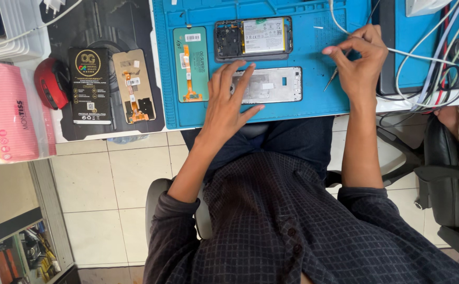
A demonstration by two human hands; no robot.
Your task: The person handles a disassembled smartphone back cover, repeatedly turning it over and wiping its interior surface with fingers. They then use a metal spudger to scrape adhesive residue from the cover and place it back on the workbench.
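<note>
Silver frame (271,85) lies long-axis left-right on the blue mat (313,58), left hand (228,105) flat and spread open on its left end. Right hand (359,62) pinches a screwdriver (332,79) just right of it.
</note>
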